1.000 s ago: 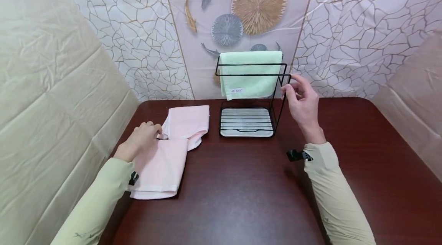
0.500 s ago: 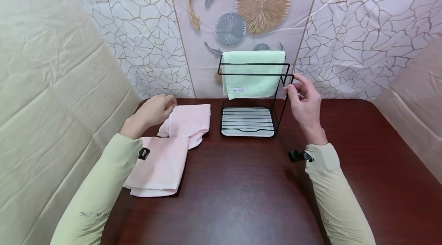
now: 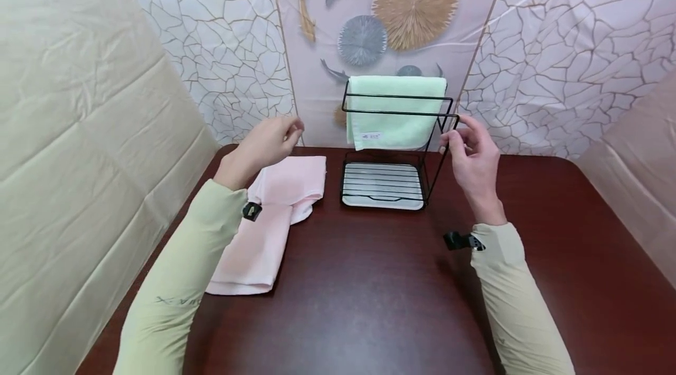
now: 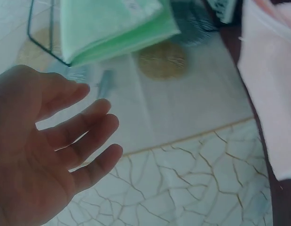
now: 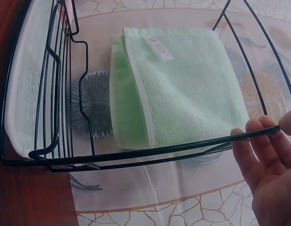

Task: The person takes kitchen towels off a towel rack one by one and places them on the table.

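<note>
A black wire rack (image 3: 401, 112) stands at the back of the table, and a folded light green towel (image 3: 396, 128) with a small label hangs over its rear bar. My right hand (image 3: 474, 155) grips the rack's right upright; the right wrist view shows the fingers (image 5: 248, 160) curled at the wire. My left hand (image 3: 269, 143) is raised left of the rack, above the pink towels, holding nothing. In the left wrist view the left hand (image 4: 65, 141) has relaxed, slightly bent fingers. Two folded pink towels (image 3: 293, 178) lie on the left, the nearer one (image 3: 253, 252) partly behind the left sleeve.
A white tray (image 3: 382, 202) sits under the wires at the rack's base. The dark red-brown table (image 3: 359, 281) reaches up to a patterned cloth backdrop (image 3: 232, 29). Beige cloth (image 3: 95, 128) hangs along the left side.
My left hand has left the pink towels and moved up and right toward the rack. The right hand stays on the rack's upright. The head view has shifted slightly left.
</note>
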`<state>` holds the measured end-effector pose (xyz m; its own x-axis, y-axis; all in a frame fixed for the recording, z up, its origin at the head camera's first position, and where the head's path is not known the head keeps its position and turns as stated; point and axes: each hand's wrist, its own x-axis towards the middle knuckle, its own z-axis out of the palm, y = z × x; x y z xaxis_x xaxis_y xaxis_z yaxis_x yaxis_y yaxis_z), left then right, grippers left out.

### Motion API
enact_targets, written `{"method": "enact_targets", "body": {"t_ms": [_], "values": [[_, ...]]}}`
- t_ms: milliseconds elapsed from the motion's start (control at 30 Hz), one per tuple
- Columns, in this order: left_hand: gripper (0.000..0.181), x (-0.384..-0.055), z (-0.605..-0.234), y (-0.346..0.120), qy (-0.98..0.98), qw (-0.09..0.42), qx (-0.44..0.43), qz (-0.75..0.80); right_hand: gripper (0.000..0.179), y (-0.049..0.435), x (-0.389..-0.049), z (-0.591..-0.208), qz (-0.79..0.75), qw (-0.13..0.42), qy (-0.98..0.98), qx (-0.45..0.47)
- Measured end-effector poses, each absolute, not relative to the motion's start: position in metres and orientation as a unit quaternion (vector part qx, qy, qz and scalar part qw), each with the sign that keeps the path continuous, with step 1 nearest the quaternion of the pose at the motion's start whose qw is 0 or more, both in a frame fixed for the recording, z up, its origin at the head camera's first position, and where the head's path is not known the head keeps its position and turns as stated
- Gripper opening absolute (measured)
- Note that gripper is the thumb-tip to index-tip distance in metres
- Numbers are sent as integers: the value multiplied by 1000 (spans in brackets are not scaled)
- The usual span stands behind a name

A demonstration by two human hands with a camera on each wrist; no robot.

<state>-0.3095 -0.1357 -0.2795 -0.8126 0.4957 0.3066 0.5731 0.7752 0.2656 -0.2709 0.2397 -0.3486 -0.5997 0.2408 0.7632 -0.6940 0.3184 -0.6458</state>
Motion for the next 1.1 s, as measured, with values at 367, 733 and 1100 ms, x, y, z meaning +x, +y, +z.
{"method": "enact_targets", "body": {"t_ms": [367,733,1100], "values": [[26,-316,-254,-95,-919,144,-260,-259,31,239,-271,-349,567,415,-690,172],[20,-328,-234,-48,-902,184,-258,-294,30,239,-270,-349,573,416,-685,170],[19,-341,-220,-20,-909,192,-262,-262,30,241,-271,-348,574,414,-683,178]]}}
